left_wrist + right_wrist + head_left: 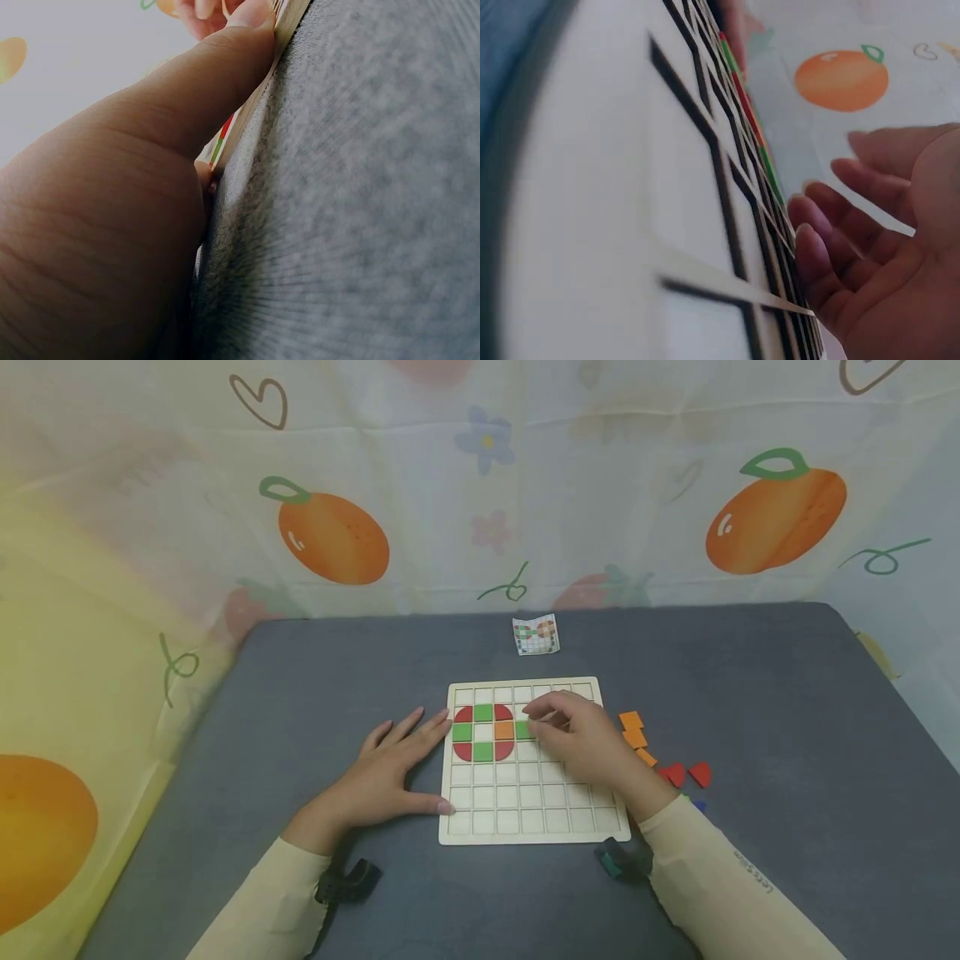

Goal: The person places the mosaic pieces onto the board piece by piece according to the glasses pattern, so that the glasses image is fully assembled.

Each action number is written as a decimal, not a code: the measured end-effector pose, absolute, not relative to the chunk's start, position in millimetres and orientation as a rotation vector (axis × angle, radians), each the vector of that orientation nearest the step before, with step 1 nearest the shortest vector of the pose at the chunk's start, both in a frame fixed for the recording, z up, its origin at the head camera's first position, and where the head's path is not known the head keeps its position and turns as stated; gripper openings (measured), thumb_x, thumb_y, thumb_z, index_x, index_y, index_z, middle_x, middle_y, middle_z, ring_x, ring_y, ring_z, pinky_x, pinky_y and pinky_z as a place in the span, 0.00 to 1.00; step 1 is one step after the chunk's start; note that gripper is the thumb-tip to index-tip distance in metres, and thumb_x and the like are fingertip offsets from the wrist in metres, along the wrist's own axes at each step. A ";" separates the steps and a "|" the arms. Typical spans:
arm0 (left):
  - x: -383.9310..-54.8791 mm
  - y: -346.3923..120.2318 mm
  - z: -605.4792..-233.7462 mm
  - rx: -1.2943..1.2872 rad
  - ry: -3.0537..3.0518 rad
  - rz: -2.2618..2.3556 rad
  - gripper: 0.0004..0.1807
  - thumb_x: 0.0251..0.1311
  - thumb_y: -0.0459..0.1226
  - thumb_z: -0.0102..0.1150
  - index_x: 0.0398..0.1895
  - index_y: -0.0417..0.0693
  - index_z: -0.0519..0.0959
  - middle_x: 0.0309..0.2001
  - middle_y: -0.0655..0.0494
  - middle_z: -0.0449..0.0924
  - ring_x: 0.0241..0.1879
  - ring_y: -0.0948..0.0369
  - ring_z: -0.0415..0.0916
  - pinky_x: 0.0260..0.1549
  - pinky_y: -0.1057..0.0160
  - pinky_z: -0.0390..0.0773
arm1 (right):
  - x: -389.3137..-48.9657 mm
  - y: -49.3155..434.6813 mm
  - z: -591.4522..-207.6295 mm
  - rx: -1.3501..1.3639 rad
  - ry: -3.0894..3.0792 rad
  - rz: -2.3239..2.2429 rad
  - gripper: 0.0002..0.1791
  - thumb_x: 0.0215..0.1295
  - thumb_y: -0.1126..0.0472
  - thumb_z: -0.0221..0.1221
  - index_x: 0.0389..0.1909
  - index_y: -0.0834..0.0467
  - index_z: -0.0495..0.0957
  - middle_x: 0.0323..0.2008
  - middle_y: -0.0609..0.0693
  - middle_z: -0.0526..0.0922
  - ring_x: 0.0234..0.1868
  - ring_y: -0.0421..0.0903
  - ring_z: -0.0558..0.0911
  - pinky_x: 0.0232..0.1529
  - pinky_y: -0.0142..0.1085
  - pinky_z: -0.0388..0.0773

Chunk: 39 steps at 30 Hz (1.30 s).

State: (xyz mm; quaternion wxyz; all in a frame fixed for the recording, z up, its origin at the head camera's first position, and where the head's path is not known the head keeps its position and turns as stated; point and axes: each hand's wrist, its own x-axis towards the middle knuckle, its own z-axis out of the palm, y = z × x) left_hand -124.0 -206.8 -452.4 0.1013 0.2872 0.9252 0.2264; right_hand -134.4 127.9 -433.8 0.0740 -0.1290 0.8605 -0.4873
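Observation:
A pale wooden grid board (pixel 517 843) lies on the table, its upper left squares holding green square tiles (pixel 483 751), red rounded pieces (pixel 463 751) and an orange tile (pixel 504 730). My left hand (pixel 382 777) rests at the board's left edge, fingers spread, thumb (pixel 217 64) against the rim. My right hand (pixel 581 735) is over the upper right of the board, fingertips beside a further green tile (pixel 522 729). Its fingers (pixel 840 217) are loosely bent with the thumb apart from them, and nothing shows between them in the right wrist view.
Right of the board lie several loose orange squares (pixel 632 721), red pieces (pixel 701 774) and a blue piece (pixel 700 807), partly behind the right forearm. A small printed pattern card (pixel 536 635) sits beyond the board on the grey table (pixel 337 668). A fruit-print curtain (pixel 420 468) hangs behind.

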 end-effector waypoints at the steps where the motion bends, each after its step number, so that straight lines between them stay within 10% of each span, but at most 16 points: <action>1: -123.9 -206.9 -452.5 0.845 2.733 0.666 0.66 0.55 0.72 0.73 0.91 0.57 0.54 0.88 0.63 0.47 0.86 0.49 0.37 0.76 0.32 0.35 | -134.7 128.9 -432.9 -0.389 2.577 -1.467 0.14 0.80 0.57 0.65 0.60 0.55 0.86 0.54 0.46 0.85 0.49 0.48 0.84 0.53 0.49 0.80; 24: -123.7 -207.2 -452.4 0.838 2.735 0.670 0.66 0.55 0.72 0.73 0.90 0.57 0.54 0.88 0.62 0.48 0.86 0.49 0.37 0.76 0.32 0.35 | -149.6 193.8 -418.2 -0.398 2.237 -1.830 0.32 0.91 0.45 0.43 0.75 0.68 0.72 0.63 0.63 0.79 0.60 0.62 0.79 0.59 0.47 0.78; 39: -123.1 -206.7 -450.1 0.847 2.725 0.688 0.65 0.57 0.70 0.74 0.90 0.56 0.55 0.88 0.61 0.49 0.86 0.48 0.38 0.76 0.32 0.35 | -155.4 247.7 -425.2 -0.310 2.275 -1.844 0.34 0.90 0.44 0.46 0.74 0.71 0.71 0.66 0.65 0.79 0.62 0.61 0.80 0.58 0.39 0.80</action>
